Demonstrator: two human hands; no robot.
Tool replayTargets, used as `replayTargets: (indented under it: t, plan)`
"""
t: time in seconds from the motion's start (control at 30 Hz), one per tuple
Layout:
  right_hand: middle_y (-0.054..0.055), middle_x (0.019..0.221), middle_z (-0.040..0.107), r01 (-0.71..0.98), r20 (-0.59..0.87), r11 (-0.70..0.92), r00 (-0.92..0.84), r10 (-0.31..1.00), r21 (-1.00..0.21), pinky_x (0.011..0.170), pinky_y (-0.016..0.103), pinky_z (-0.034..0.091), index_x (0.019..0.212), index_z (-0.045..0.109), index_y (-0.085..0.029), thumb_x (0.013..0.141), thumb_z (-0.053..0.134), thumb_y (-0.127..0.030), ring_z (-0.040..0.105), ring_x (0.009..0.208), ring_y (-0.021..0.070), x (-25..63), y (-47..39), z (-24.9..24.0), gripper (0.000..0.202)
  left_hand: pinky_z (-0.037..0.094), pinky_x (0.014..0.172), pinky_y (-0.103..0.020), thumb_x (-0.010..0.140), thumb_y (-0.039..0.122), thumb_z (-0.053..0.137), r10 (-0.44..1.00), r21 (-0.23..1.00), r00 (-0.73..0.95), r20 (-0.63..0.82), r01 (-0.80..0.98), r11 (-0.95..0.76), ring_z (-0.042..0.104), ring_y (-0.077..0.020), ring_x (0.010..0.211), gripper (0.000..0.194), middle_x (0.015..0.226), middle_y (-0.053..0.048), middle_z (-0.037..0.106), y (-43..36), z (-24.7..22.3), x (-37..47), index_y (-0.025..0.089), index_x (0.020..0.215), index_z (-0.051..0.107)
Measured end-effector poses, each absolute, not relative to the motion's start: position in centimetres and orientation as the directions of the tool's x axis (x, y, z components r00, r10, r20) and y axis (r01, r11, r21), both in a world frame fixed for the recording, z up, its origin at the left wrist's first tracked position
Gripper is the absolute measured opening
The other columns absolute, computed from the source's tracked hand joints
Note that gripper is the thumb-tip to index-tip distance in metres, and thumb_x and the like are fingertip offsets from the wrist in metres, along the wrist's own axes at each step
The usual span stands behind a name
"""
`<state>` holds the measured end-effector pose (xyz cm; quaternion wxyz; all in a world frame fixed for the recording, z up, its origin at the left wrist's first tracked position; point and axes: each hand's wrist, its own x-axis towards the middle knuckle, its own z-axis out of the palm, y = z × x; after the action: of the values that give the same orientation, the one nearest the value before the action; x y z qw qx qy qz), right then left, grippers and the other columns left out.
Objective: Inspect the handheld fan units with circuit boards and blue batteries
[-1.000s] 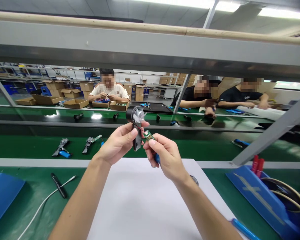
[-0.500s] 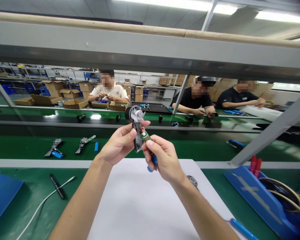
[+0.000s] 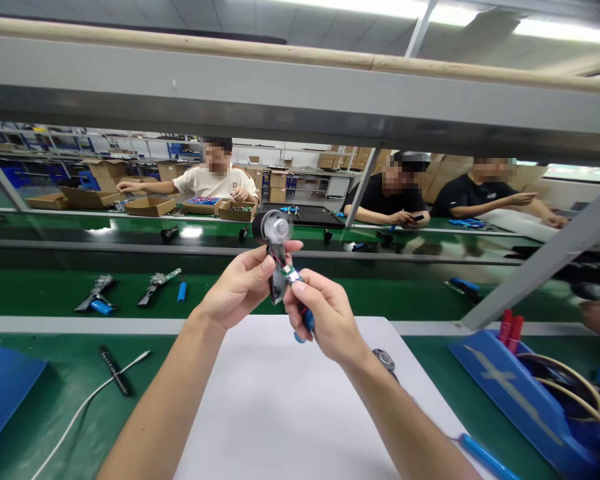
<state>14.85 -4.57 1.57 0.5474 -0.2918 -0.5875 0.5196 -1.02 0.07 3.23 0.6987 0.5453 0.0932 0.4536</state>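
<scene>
My left hand (image 3: pixel 241 283) is closed around the grey handle of a small handheld fan (image 3: pixel 275 228), held upright over the white sheet (image 3: pixel 280 400). Its impeller looks blurred, as if spinning. A small green circuit board (image 3: pixel 291 273), joined to the fan by thin wires, is pinched in my right hand (image 3: pixel 325 307). Below those fingers shows a blue cylindrical battery (image 3: pixel 307 320), partly covered by the hand. Bright light shows on the board's face. A round grey part (image 3: pixel 384 360) lies by my right forearm.
Open fan assemblies (image 3: pixel 99 293) with blue batteries lie on the green belt (image 3: pixel 240 307). A black marker (image 3: pixel 115 370) and white cable (image 3: pixel 87 403) are at left. A blue bin (image 3: pixel 520 400) holds red markers at right. A metal shelf beam (image 3: pixel 300 100) crosses overhead. Several co-workers sit opposite.
The impeller blades, distinct before, are now blurred, and the board's digits have given way to a bright glow. Fan assemblies on the near belt have shifted left. A co-worker opposite has stretched an arm sideways.
</scene>
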Motion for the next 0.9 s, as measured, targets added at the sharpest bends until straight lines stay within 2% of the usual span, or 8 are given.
replayTargets:
  t: [0.37, 0.5, 0.7, 0.9]
  plan:
    - [-0.005, 0.055, 0.053, -0.207, 0.366, 0.322, -0.230, 0.902, -0.924, 0.035, 0.015, 0.028, 0.076, 0.054, -0.018, 0.095, 0.053, -0.038, 0.044, 0.038, 0.0055, 14.91, -4.83, 1.72, 0.028, 0.052, 0.069, -0.023, 0.086, 0.039, 0.072, 0.727, 0.851, 0.579, 0.370, -0.525, -0.015, 0.058, -0.0101, 0.073, 0.039, 0.097, -0.004, 0.059, 0.07, 2.99, -0.96, 0.021, 0.121, 0.073]
    - [-0.004, 0.057, 0.056, -0.207, 0.378, 0.333, -0.242, 0.894, -0.920, 0.035, 0.016, 0.028, 0.083, 0.057, -0.018, 0.096, 0.053, -0.042, 0.044, 0.039, 0.0058, 14.94, -4.88, 1.70, 0.028, 0.053, 0.072, -0.023, 0.087, 0.038, 0.071, 0.733, 0.851, 0.570, 0.372, -0.524, -0.024, 0.057, -0.0096, 0.075, 0.039, 0.098, -0.004, 0.058, 0.14, 3.05, -0.96, 0.021, 0.122, 0.072]
    - [-0.004, 0.056, 0.056, -0.185, 0.384, 0.344, -0.261, 0.886, -0.921, 0.036, 0.016, 0.030, 0.083, 0.058, -0.017, 0.096, 0.054, -0.041, 0.043, 0.040, 0.0055, 15.01, -4.82, 1.68, 0.028, 0.051, 0.066, -0.024, 0.087, 0.039, 0.071, 0.726, 0.854, 0.574, 0.378, -0.519, -0.035, 0.055, -0.0093, 0.070, 0.039, 0.097, -0.004, 0.055, 0.05, 3.04, -1.01, 0.021, 0.121, 0.072]
    - [-0.004, 0.056, 0.055, -0.140, 0.404, 0.380, -0.245, 0.881, -0.914, 0.037, 0.016, 0.030, 0.086, 0.060, -0.017, 0.096, 0.055, -0.044, 0.043, 0.041, 0.0058, 15.06, -4.74, 1.85, 0.030, 0.051, 0.067, -0.023, 0.087, 0.039, 0.072, 0.728, 0.852, 0.565, 0.389, -0.521, -0.051, 0.055, -0.0089, 0.072, 0.040, 0.097, -0.004, 0.055, 0.06, 3.13, -1.22, 0.020, 0.122, 0.072]
